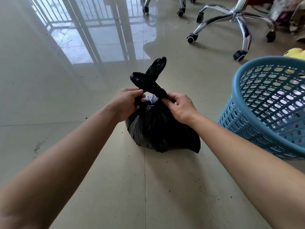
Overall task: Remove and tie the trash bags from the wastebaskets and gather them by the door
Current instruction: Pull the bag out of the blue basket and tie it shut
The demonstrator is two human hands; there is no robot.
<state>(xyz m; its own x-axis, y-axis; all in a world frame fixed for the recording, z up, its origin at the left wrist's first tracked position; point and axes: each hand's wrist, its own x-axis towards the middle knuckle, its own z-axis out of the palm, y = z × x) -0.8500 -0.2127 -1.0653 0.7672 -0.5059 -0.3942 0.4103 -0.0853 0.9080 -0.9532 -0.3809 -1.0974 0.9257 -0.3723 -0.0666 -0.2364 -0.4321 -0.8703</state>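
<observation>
The basket (264,113) stands right of the fingers (171,100); the bag (156,129) sits on the floor (99,179) just below them. Tying is in hand: left hand (125,103) and right hand (179,108) each pinch a crossed tail (148,81). Next, probably: pull tight.

You're in a home-office sort of room: glossy tiled floor (79,100), chrome swivel-chair bases (237,19) far right, wastebasket (236,86) near right.

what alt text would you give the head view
A left hand and right hand tie the twisted top of a black bag on a tiled floor. A blue wastebasket stands at right, chair bases behind.
</observation>
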